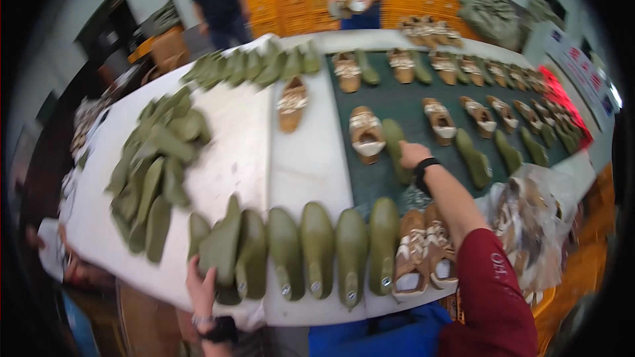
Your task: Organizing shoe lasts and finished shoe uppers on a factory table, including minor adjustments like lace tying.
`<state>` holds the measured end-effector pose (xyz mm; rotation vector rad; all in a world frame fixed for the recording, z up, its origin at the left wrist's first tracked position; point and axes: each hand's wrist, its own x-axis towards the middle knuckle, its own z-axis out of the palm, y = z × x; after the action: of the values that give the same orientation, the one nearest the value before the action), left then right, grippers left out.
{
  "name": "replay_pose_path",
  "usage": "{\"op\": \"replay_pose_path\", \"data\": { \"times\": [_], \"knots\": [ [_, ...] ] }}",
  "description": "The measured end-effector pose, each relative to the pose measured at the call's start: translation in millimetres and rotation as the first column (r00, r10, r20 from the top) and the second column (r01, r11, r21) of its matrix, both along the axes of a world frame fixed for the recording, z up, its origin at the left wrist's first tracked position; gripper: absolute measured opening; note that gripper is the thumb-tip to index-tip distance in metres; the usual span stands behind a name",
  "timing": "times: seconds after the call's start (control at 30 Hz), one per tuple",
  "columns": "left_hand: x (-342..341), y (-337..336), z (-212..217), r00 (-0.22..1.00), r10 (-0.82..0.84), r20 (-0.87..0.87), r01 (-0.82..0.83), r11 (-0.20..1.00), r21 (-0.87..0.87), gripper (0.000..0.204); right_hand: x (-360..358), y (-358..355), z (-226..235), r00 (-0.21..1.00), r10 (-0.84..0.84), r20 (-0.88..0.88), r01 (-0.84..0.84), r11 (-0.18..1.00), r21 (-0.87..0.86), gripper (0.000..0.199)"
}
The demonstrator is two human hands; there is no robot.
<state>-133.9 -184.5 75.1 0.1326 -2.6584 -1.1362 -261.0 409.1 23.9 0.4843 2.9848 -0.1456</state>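
Note:
My left hand (202, 285) grips the lower end of a green shoe last (221, 244), which leans over others at the left end of the near row. Far to the right, my right hand (415, 156) is closed at the edge of another green last (395, 149) lying on the dark green mat; its fingertips are partly hidden. Beside that last sits a tan moccasin (366, 135) with a pale bow. Several more lasts, such as a standing one (317, 248), line the near edge, followed by a pair of brown moccasins (411, 251).
A heap of loose lasts (162, 152) covers the left of the white table (231, 152). Moccasins and lasts alternate in rows on the mat (413, 92). Clear plastic (539, 211) wraps shoes at the right. Two people stand beyond the table near orange crates (291, 10).

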Motion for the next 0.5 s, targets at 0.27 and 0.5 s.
{"op": "replay_pose_path", "data": {
  "times": [0.27, 0.5],
  "knots": [
    [-12, 37, -5, 0.952, 0.077, -0.295, -0.132, 0.976, -0.171, 0.058, 36, -49, 82, 0.926, 0.333, -0.180, -0.351, 0.933, -0.075, 0.044],
    [-8, 41, -16, 0.942, 0.012, -0.334, -0.143, 0.918, -0.370, 0.044, 121, -181, 186, 0.625, 0.697, -0.350, -0.780, 0.554, -0.290, 0.038]
  ]
}}
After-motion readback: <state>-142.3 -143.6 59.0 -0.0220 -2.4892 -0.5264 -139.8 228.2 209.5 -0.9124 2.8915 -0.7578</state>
